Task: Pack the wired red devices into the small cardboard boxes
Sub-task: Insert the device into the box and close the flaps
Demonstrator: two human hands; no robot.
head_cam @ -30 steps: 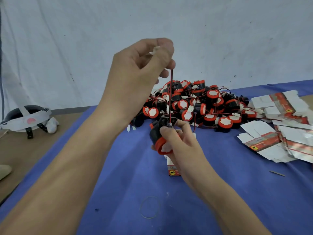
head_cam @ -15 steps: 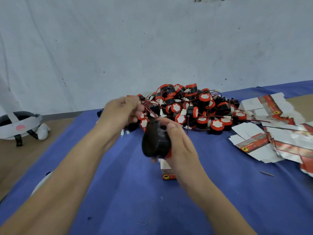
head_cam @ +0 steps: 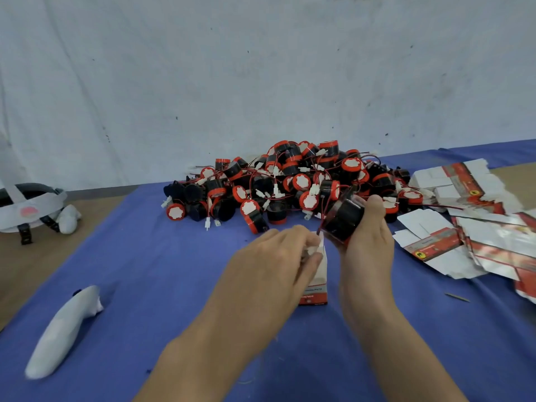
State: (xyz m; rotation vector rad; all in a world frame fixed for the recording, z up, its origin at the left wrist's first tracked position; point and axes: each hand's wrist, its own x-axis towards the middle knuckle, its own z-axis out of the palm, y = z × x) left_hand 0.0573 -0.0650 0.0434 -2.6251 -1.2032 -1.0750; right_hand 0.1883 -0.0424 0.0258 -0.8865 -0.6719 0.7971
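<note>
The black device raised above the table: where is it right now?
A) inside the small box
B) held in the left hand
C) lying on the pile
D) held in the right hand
D: the right hand grips the black device next to the top of the small box, whose flap the left hand pinches.

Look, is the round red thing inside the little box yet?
Not yet. The right hand holds the device outside, beside the top of the box, which the left hand grips.
</note>
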